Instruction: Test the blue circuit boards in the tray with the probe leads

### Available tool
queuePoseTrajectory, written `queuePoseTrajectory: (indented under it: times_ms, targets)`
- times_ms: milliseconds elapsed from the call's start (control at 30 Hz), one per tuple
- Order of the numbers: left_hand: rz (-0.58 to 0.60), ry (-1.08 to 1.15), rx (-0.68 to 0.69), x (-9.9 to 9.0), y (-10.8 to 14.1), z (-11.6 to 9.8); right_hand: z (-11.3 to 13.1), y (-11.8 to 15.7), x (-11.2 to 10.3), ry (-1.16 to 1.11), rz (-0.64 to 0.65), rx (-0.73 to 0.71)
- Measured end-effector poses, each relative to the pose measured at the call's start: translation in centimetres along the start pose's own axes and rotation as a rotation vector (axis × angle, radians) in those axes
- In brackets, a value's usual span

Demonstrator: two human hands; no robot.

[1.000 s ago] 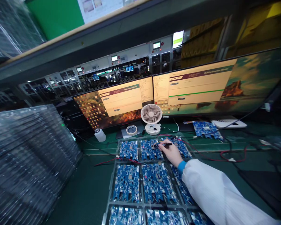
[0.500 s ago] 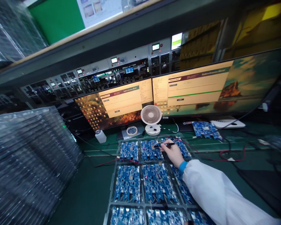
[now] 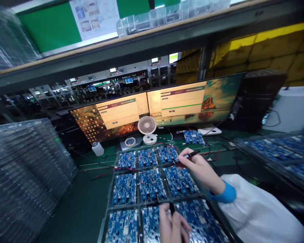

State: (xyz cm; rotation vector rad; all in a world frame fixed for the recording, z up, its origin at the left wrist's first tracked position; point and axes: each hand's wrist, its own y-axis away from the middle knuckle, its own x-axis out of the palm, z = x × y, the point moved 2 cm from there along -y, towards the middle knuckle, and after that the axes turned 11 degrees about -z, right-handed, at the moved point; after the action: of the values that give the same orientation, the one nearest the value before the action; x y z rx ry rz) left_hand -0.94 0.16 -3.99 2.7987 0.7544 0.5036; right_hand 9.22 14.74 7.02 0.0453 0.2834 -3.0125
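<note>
Blue circuit boards [image 3: 152, 185] lie in the compartments of a clear plastic tray [image 3: 108, 207]. My right hand [image 3: 196, 165] is closed around a slim black pen-like tool [image 3: 192, 154], over the right side of the tray near its back rows. Lower in view, my left hand [image 3: 171, 224] is above the front row, fingers curled round a small black object [image 3: 171, 208] whose kind I cannot make out. Red and black wires [image 3: 128, 168] run across the boards at the back left. Small red lights glow on two boards in the middle column.
Stacked clear trays [image 3: 27, 182] stand on the left. Behind are a small fan [image 3: 147, 125], a tape roll [image 3: 130, 141], a white bottle [image 3: 97, 149] and two monitors [image 3: 177, 104]. Another tray of boards [image 3: 276, 148] lies right, and a loose board [image 3: 194, 137] sits at the back.
The view has swung right. My right hand, still holding the black tool, has moved from the back middle board to the right column. My left hand has come into view over the front row.
</note>
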Motion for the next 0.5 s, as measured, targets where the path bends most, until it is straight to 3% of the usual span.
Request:
queuePoseTrajectory:
  times_ms: [100, 200, 333, 500]
  targets:
    - [-0.033, -0.005, 0.162, -1.0, -0.3, -3.7, 3.6, 3.7, -1.3, -0.016, 0.079, -0.017]
    - [-0.01, -0.078, 0.238, -1.8, -0.7, -5.9, 5.3, 5.9, -2.0, -0.019, 0.127, -0.036]
    - [0.042, -0.181, 0.257, -1.7, -0.1, -6.5, 5.4, 7.0, -2.5, -0.013, 0.142, -0.019]
    - [0.074, -0.235, 0.258, -0.9, 1.5, -6.5, 3.9, 7.9, -2.3, -0.029, 0.233, 0.041]
